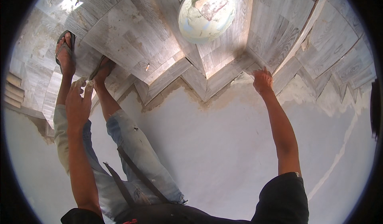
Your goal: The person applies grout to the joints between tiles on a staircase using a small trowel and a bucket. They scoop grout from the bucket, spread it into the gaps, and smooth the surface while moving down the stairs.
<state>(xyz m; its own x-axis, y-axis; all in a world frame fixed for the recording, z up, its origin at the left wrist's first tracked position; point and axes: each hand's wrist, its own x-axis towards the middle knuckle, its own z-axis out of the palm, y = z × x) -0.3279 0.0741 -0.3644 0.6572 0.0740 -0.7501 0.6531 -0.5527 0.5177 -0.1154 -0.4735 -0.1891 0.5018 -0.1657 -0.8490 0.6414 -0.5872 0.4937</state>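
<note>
My right hand (263,81) reaches out to the wall where the skirting tiles step along the stairs. Its fingers are curled together at the tile edge, and whatever they hold is too small to make out. Beside it, a patch of whitish paste (244,78) lies along the top of a skirting tile (224,77). My left hand (78,102) hangs before my legs with its fingers apart and nothing in them; pale paste coats the fingertips. A round bowl (186,23) smeared with cream-coloured paste stands on a wood-look tiled step, a broken chunk (213,6) in it.
Wood-patterned tiled steps (127,32) run across the upper view, their edges making a zigzag against the pale wall (223,144). My sandalled feet (65,50) stand at the left. A small white stick (147,67) lies on a step. Stacked tile pieces (14,90) sit far left.
</note>
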